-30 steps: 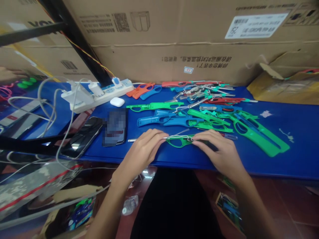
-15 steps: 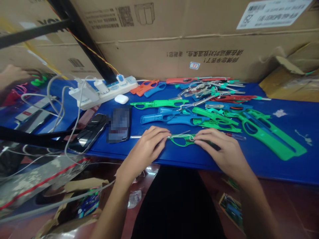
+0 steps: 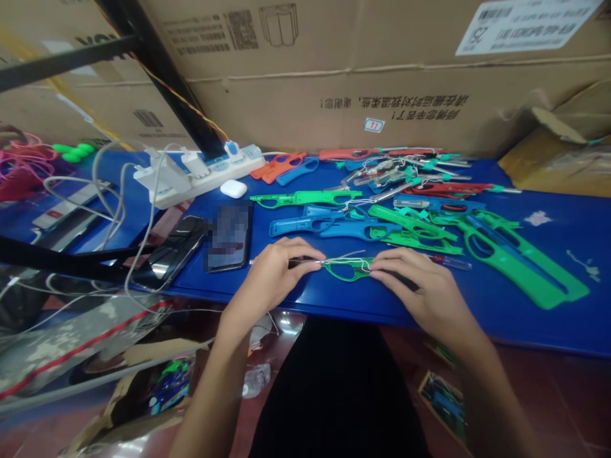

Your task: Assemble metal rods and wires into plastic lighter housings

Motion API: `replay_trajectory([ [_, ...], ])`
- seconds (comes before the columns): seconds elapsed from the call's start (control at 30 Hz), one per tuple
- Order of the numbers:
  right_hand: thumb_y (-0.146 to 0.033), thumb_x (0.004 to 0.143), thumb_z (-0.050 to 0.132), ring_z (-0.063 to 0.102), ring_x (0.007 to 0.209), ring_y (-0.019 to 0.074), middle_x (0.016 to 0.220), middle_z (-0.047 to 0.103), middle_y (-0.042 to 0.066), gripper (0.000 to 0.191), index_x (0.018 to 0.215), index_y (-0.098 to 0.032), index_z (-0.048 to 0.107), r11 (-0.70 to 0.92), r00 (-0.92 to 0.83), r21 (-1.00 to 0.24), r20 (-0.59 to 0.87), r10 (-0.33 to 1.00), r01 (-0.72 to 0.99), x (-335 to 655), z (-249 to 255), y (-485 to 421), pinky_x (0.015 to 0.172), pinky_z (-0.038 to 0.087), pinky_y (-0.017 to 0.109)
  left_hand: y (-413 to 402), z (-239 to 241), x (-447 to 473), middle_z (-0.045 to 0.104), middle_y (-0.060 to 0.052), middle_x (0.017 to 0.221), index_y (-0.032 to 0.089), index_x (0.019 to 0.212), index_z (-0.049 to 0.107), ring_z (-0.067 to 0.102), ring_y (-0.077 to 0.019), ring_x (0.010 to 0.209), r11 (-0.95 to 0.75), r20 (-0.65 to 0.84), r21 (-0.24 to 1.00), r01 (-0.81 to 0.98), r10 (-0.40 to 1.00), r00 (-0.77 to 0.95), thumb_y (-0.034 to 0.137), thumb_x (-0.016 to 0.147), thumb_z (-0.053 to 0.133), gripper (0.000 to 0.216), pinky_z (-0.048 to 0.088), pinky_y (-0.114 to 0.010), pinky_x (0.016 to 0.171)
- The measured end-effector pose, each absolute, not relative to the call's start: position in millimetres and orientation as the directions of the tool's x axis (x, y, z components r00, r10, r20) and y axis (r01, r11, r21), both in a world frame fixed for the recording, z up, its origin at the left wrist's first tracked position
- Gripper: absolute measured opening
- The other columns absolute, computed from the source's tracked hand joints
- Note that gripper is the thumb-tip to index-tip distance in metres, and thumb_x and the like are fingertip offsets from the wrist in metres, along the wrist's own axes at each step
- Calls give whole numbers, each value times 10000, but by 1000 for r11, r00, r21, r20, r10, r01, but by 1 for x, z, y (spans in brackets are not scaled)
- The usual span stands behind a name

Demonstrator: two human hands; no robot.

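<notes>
Near the front edge of the blue table, a green long-nozzle lighter (image 3: 340, 272) lies sideways between my two hands, with thin white wires along its top. My left hand (image 3: 281, 270) pinches its metal-tube end between thumb and fingers. At the other end, my right hand (image 3: 413, 273) grips the body; my fingers cover much of it. Just beyond my hands are blue lighter shells (image 3: 334, 226) and green lighter shells (image 3: 415, 228). A screwdriver with a clear reddish handle (image 3: 451, 262) lies beside my right hand.
Lighter parts with metal tubes (image 3: 405, 172) are heaped at the back. Two phones, one of them dark (image 3: 174, 251), and a power strip (image 3: 210, 172) with cables lie left. Larger green shells (image 3: 529, 267) are right. A cardboard box (image 3: 334, 57) stands behind the table (image 3: 515, 324).
My left hand has shifted slightly and now hides most of the metal tube. My right hand stays on the lighter. Another person's hand at the far left has left the view.
</notes>
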State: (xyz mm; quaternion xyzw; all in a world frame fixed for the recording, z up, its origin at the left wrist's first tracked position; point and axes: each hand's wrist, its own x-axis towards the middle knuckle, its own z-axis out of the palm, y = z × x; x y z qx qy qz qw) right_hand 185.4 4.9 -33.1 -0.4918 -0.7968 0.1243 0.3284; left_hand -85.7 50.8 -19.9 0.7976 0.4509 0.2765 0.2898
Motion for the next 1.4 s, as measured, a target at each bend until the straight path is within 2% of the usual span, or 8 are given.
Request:
replay_trajectory([
  [0.2,-296,1024,570,705,1002,220,1080,749,33,173,993,-269,738,483,-313,-546,378,871,685,184,-31,6,906,512,388,50,-22,-84,779,-7,965,268,872,779,718,-212,911,-377,172,744,551,906,387,311,903,768,54,561,-436,900],
  [0.4,-275,1028,571,690,1006,207,1081,738,20,167,999,-266,735,475,-321,-550,356,878,687,183,-30,7,903,485,377,44,-22,-86,746,-1,1001,320,959,797,674,-229,984,-380,169,679,629,914,370,307,919,754,61,524,-451,909],
  [0.57,-301,1040,556,669,996,200,1097,718,29,183,1019,-263,733,478,-330,-516,355,875,711,180,-31,7,887,461,375,41,-20,-85,741,7,1010,311,960,785,650,-229,989,-374,157,654,657,917,366,283,933,737,62,490,-451,917],
  [0.67,-303,1042,552,662,990,208,1094,717,44,183,1040,-250,728,479,-325,-464,374,868,745,178,-31,5,871,457,379,40,-23,-86,739,5,1017,312,980,783,643,-222,962,-386,169,651,654,913,371,309,942,725,69,477,-450,919],
  [0.87,-197,1050,512,649,967,209,1098,751,58,199,1112,-221,699,569,-415,-240,475,775,787,179,-33,-4,851,444,376,37,-33,-87,736,-4,1035,317,1012,782,631,-217,948,-428,250,638,640,902,353,316,941,725,92,475,-437,905],
  [1.03,-286,1029,585,643,956,211,1088,767,47,158,1050,-208,721,563,-428,-167,488,761,809,176,-30,-6,804,438,370,34,-34,-85,729,-6,1027,314,1016,782,624,-217,936,-446,289,612,654,895,340,304,948,715,97,477,-425,887],
  [1.13,-297,1028,585,639,933,206,1082,764,49,178,1022,-198,733,549,-413,-189,476,776,814,174,-27,-5,808,448,371,34,-32,-86,725,-3,1046,309,1036,766,624,-217,941,-475,292,561,678,880,375,314,965,690,104,464,-420,888],
  [1.4,-285,1027,580,647,972,211,1103,742,52,189,1025,-237,763,515,-336,-396,438,834,761,176,-27,-4,883,493,402,31,-16,-83,710,-34,1104,244,1130,684,629,-241,1007,-540,261,409,736,842,472,369,1024,590,189,467,-435,935],
])
